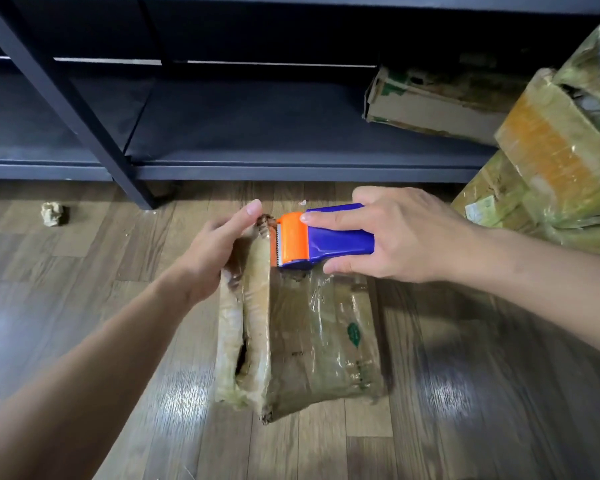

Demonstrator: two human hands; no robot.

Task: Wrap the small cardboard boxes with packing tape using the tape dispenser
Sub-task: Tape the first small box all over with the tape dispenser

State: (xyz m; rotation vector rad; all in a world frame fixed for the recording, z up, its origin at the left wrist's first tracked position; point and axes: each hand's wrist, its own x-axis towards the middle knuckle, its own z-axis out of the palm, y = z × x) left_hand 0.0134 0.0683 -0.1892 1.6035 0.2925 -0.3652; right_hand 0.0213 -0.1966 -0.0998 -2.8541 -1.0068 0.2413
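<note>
Both forearms come in from the bottom of the head view, so that's the closest stuff, and everything else I'll place off the cardboard box point(309, 341) lying on the wood floor point(465, 410).

Left hand point(215, 251) is on the box's far left corner, palm cupped against the raised side flap, thumb sticking up past the top edge. It's bracing the box rather than fully closing round anything. Right hand point(395, 237) is wrapped around the blue body of the tape dispenser point(323, 237), index finger laid along the top, thumb underneath. The orange head with the serrated cutter sits right at the box's far edge, touching or very nearly touching the upright flap.

Progress-wise: the flat face of the box already looks shiny and crinkly with clear tape, so I'd say a good chunk is covered. The left flap still has a dark open gap down near the front, and that seam looks rough, so my guess is a few more passes are needed there.

Beyond the box is a dark shelf unit point(257, 133). Right of the box, well apart, is a stack of other boxes point(551, 161), glossy like they're wrapped already. Far left of the box there's a crumpled scrap point(52, 213).
</note>
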